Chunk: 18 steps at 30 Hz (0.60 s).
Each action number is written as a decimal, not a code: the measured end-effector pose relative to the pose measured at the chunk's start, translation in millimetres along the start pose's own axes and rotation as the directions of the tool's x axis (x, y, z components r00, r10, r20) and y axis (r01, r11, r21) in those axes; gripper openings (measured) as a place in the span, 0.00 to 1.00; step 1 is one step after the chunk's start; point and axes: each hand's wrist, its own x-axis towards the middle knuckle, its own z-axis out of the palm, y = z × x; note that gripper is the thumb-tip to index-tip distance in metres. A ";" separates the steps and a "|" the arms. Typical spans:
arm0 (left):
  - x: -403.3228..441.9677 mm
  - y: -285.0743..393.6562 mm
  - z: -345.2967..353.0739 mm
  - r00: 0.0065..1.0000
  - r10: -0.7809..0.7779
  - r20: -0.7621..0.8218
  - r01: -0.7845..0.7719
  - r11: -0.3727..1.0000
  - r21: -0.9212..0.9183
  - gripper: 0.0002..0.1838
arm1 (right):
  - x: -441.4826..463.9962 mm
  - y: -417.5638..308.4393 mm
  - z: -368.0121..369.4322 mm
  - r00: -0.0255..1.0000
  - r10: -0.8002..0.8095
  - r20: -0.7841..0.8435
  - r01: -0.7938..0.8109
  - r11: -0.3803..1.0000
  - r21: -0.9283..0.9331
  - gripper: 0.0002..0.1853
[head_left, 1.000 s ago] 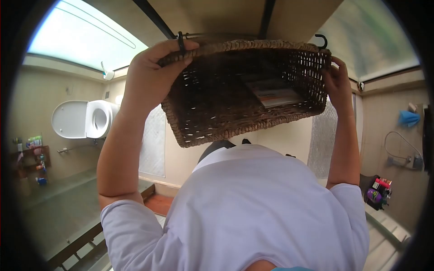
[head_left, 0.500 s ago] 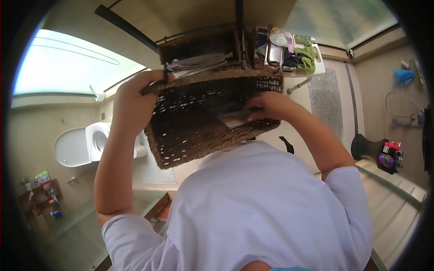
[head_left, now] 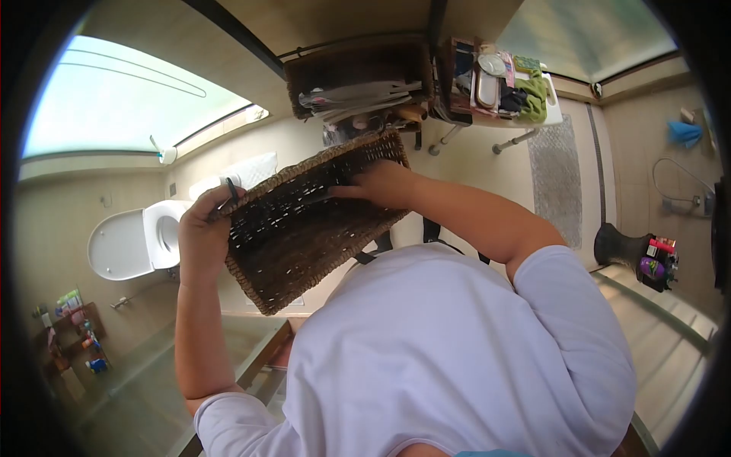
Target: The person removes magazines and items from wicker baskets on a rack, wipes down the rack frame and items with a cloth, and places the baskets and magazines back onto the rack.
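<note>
A dark brown wicker basket (head_left: 297,236) is tilted in front of my chest, its opening facing up toward me. My left hand (head_left: 208,221) grips its left rim beside a black hook (head_left: 232,189). Inside the basket, toward its right end, is my right hand (head_left: 373,185), fingers reaching left along the inner wall. Something thin and pale seems to lie under those fingertips, too unclear to name, and part of the hand is in shadow. Beyond the basket, a second wicker basket (head_left: 304,76) holds a stack of papers (head_left: 365,97).
A white stool (head_left: 550,114) at the back right bears a green cloth (head_left: 534,95) and several small items. The toilet (head_left: 161,236) stands at left with its lid up. On the right is a black stand (head_left: 620,245) with bottles. Wall shelves (head_left: 72,343) hang at far left.
The basket has come down and left, away from the rack, uncovering the second basket and the stool. My right hand has left the right rim and moved inside the basket.
</note>
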 end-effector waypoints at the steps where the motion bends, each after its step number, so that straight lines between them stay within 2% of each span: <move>1: 0.9 -3.1 -3.2 1.000 -0.015 -0.008 0.015 1.000 0.005 0.23 | 7.0 -2.5 -5.6 1.000 0.012 -0.006 -0.012 0.999 0.031 0.24; 3: 3.9 -19.1 -10.3 1.000 -0.004 -0.027 0.004 1.000 0.002 0.23 | 15.0 -9.6 -24.4 0.999 0.049 -0.014 -0.048 0.994 0.096 0.22; 6: 8.9 -48.3 -17.0 0.999 -0.026 -0.033 0.023 0.996 -0.082 0.24 | 1.1 -9.1 -53.5 0.963 -0.009 -0.268 0.048 0.989 0.138 0.21; 9: 14.1 -65.4 -13.2 0.999 -0.032 -0.027 0.026 0.980 -0.196 0.24 | -34.9 1.9 -57.0 0.948 0.171 -0.267 -0.079 0.943 0.322 0.20; 11: 16.0 -74.6 -6.2 0.999 -0.021 -0.036 0.012 0.970 -0.242 0.24 | -66.9 23.7 -64.7 0.856 0.280 -0.435 -0.087 0.907 0.412 0.19; 12: 16.7 -77.3 -2.0 0.999 -0.037 -0.037 0.027 0.970 -0.240 0.24 | -87.3 31.0 -66.0 0.783 0.465 -0.413 -0.102 0.751 0.652 0.19; 13: 17.9 -79.0 2.2 0.998 -0.051 -0.040 0.040 0.970 -0.239 0.24 | -109.2 41.0 -67.3 0.702 0.628 -0.335 -0.079 0.537 0.840 0.18; 15: 21.6 -82.1 12.0 0.996 -0.065 -0.055 0.052 0.975 -0.218 0.24 | -157.8 76.9 -74.6 0.530 0.786 -0.316 -0.182 0.470 0.864 0.19; 17: 23.1 -86.9 22.1 0.994 -0.076 -0.076 0.061 0.982 -0.180 0.24 | -208.7 122.9 -71.7 0.355 0.890 -0.286 0.042 0.290 0.956 0.21; 18: 22.5 -88.4 29.3 0.993 -0.069 -0.100 0.053 0.987 -0.151 0.24 | -216.6 137.3 -78.2 0.309 0.911 -0.272 0.035 0.275 0.961 0.21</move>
